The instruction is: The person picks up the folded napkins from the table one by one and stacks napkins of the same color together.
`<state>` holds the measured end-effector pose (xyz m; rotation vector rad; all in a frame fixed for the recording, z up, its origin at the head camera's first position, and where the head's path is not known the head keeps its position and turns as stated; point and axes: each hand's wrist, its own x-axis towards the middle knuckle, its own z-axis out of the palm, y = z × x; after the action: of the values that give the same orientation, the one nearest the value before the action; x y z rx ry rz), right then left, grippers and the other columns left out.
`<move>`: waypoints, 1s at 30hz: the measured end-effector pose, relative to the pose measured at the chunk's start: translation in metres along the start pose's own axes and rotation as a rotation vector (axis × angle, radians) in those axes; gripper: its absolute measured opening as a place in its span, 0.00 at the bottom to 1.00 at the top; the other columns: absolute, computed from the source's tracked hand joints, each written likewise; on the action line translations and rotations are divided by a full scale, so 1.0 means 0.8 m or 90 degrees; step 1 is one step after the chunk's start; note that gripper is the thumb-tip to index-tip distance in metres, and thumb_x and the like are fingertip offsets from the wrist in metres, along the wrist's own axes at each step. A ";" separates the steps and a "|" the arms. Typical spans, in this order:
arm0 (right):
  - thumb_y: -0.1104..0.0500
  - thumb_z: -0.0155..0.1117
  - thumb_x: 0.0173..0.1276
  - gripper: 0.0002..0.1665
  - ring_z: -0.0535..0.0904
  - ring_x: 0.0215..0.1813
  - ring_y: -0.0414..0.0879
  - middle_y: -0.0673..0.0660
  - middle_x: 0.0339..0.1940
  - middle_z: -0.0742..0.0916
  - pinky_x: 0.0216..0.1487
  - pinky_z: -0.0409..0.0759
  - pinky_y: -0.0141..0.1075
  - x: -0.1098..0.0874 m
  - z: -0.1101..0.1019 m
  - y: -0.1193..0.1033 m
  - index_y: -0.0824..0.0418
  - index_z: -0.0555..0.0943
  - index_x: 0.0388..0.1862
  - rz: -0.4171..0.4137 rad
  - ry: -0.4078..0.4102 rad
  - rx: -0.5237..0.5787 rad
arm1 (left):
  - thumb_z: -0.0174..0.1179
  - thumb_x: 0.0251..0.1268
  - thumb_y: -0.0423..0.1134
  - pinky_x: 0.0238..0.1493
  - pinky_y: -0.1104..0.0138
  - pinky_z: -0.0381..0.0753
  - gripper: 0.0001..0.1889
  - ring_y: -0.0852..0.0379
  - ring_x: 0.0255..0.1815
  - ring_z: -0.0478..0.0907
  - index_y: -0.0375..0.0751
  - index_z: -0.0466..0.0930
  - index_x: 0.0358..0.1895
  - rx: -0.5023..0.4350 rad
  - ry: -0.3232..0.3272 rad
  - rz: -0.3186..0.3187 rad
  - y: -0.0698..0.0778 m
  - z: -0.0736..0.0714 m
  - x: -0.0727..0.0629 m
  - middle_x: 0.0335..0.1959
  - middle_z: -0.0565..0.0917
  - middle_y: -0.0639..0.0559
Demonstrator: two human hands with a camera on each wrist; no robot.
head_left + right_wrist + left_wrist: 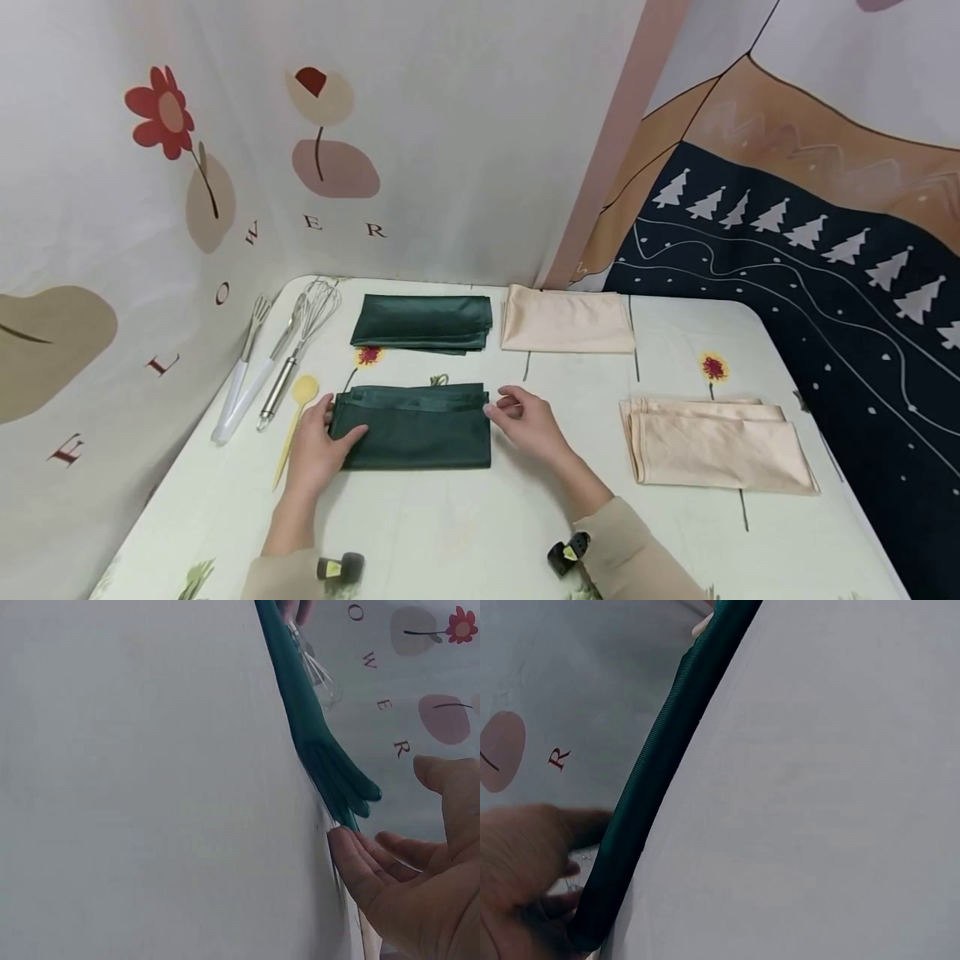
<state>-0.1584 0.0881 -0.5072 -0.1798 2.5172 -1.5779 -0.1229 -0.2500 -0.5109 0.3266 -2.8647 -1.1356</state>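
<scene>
A folded dark green cloth (420,437) with a satin sheen lies on the table in front of me. My left hand (318,442) holds its left edge, thumb on top and fingers at the side; the left wrist view shows this hand (532,877) around the end of the green cloth (656,769). At the opposite edge is my right hand (531,423), its fingers loosely bent. In the right wrist view the thumb of this hand (420,877) stands apart, and the fingertips are beside the cloth's layered folds (334,772); contact is hard to tell.
Behind lie another folded green cloth (422,321) and a beige one (567,321). A second beige cloth (720,446) is at the right. Along the left side are a whisk (300,342), a fork (251,337), a white-handled utensil (258,387) and a yellow spoon (303,390).
</scene>
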 end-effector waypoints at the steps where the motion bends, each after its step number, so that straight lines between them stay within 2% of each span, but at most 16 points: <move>1: 0.47 0.68 0.71 0.30 0.86 0.50 0.50 0.58 0.50 0.87 0.46 0.85 0.41 0.000 0.002 -0.001 0.66 0.78 0.63 0.002 -0.011 0.003 | 0.70 0.64 0.40 0.67 0.42 0.66 0.43 0.30 0.64 0.69 0.23 0.56 0.74 0.004 0.003 -0.005 0.000 0.000 0.000 0.64 0.68 0.25; 7: 0.47 0.69 0.70 0.33 0.86 0.50 0.51 0.61 0.51 0.86 0.43 0.86 0.39 0.000 0.012 -0.011 0.66 0.76 0.65 0.024 -0.051 0.030 | 0.74 0.60 0.39 0.62 0.42 0.71 0.42 0.31 0.57 0.73 0.19 0.62 0.70 0.021 0.023 -0.028 0.002 0.000 0.002 0.55 0.76 0.24; 12: 0.47 0.69 0.71 0.34 0.86 0.46 0.50 0.62 0.51 0.85 0.40 0.87 0.39 0.000 0.016 -0.013 0.67 0.75 0.67 0.053 -0.063 0.064 | 0.74 0.59 0.39 0.59 0.43 0.74 0.38 0.31 0.56 0.76 0.19 0.68 0.67 0.005 0.031 -0.031 -0.001 0.000 0.001 0.54 0.79 0.24; 18: 0.45 0.68 0.71 0.36 0.84 0.35 0.47 0.64 0.53 0.86 0.33 0.86 0.39 0.002 0.020 -0.013 0.66 0.74 0.68 0.110 -0.061 0.105 | 0.73 0.61 0.44 0.52 0.44 0.79 0.28 0.33 0.49 0.81 0.25 0.80 0.56 0.010 0.031 0.008 -0.009 0.003 0.001 0.47 0.84 0.28; 21: 0.43 0.68 0.71 0.36 0.80 0.27 0.44 0.60 0.47 0.87 0.26 0.83 0.37 0.005 0.023 -0.013 0.65 0.75 0.67 0.128 -0.060 0.113 | 0.71 0.63 0.49 0.50 0.44 0.79 0.25 0.34 0.49 0.82 0.29 0.83 0.51 0.024 0.022 0.017 -0.014 0.005 0.002 0.47 0.85 0.30; 22: 0.43 0.68 0.70 0.36 0.79 0.24 0.44 0.59 0.44 0.88 0.24 0.82 0.37 0.006 0.024 -0.013 0.65 0.75 0.67 0.133 -0.059 0.114 | 0.71 0.63 0.50 0.52 0.44 0.78 0.25 0.33 0.50 0.81 0.30 0.83 0.51 0.023 0.019 0.015 -0.015 0.005 0.002 0.49 0.85 0.30; 25: 0.42 0.68 0.70 0.35 0.77 0.19 0.43 0.57 0.37 0.88 0.22 0.79 0.36 0.008 0.029 -0.014 0.66 0.77 0.64 0.125 -0.058 0.089 | 0.69 0.65 0.52 0.59 0.42 0.75 0.31 0.31 0.59 0.77 0.32 0.78 0.62 0.014 0.007 0.001 -0.018 0.005 0.001 0.58 0.81 0.30; 28: 0.43 0.68 0.70 0.35 0.76 0.19 0.43 0.56 0.36 0.87 0.25 0.78 0.35 0.008 0.032 -0.016 0.67 0.77 0.64 0.120 -0.045 0.062 | 0.67 0.67 0.53 0.67 0.42 0.68 0.38 0.31 0.69 0.69 0.34 0.67 0.73 -0.012 -0.003 -0.011 -0.020 0.004 0.001 0.68 0.73 0.30; 30: 0.43 0.69 0.69 0.36 0.76 0.19 0.43 0.56 0.36 0.87 0.25 0.77 0.35 0.008 0.034 -0.017 0.67 0.76 0.64 0.127 -0.037 0.056 | 0.66 0.68 0.53 0.70 0.42 0.65 0.41 0.32 0.72 0.65 0.36 0.62 0.77 -0.042 -0.010 -0.019 -0.020 0.005 0.001 0.71 0.69 0.30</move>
<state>-0.1592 0.0570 -0.5075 0.0359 2.3342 -1.5753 -0.1213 -0.2589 -0.5247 0.3607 -2.8371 -1.2397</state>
